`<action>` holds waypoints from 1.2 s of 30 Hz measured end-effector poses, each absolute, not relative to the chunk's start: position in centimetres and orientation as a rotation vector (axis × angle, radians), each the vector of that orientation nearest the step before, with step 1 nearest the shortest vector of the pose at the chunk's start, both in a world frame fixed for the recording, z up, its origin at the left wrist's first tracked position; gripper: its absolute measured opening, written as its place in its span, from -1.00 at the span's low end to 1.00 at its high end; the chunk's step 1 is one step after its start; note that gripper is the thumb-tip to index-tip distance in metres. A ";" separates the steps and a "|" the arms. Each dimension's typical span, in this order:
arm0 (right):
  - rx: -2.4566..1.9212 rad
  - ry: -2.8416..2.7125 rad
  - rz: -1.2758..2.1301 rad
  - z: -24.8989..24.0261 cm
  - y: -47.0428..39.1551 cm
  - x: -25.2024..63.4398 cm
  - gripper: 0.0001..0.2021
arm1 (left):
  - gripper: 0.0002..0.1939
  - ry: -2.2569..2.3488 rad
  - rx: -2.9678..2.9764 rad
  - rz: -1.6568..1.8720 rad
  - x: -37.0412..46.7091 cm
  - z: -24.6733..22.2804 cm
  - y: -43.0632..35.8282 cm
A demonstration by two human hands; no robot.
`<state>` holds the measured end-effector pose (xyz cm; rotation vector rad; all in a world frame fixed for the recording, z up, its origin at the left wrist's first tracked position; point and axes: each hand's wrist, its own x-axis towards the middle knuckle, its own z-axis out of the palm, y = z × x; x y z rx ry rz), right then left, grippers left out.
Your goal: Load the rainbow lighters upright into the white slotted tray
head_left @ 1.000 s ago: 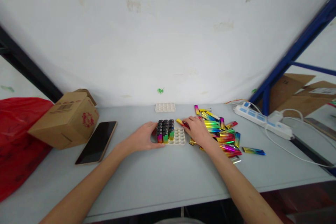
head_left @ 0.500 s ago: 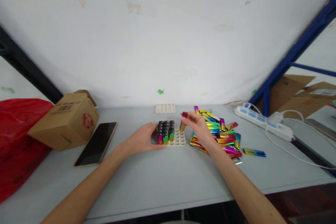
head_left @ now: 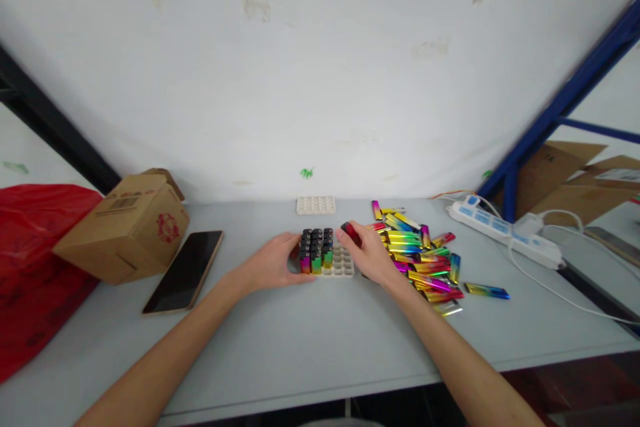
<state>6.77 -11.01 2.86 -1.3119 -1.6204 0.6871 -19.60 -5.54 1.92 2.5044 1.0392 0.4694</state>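
White wall (head_left: pixel 320 80) backed grey table (head_left: pixel 300 347), blue post (head_left: pixel 555 107) at right; left hand (head_left: pixel 273 263) clasped tray (head_left: pixel 343 268); right hand (head_left: pixel 370 252) grasped, apparently, reddish lighter (head_left: pixel 351 232).

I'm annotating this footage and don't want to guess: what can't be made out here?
All in the head view:
- held lighter, lower end: behind the right hand's fingers
- near tray, cups at left: covered by standing lighters
- loose lighters, lowest ones: buried under others
- cardboard box, small print: too small, blurred
- red bag, far side: cut off by left edge
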 end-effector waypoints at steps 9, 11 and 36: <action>-1.464 -1.658 0.457 2.9 -11.3 6.2 -0.56 | -0.46 1.075 2.498 0.480 -19.7 1.8 -5.6; -1.486 -1.648 0.439 2.8 -11.3 6.2 -0.63 | -0.46 1.082 2.499 0.469 -19.7 1.8 -5.6; -1.457 -1.703 0.412 2.9 -11.5 6.3 -0.63 | -0.44 1.090 2.479 0.447 -19.7 1.7 -5.4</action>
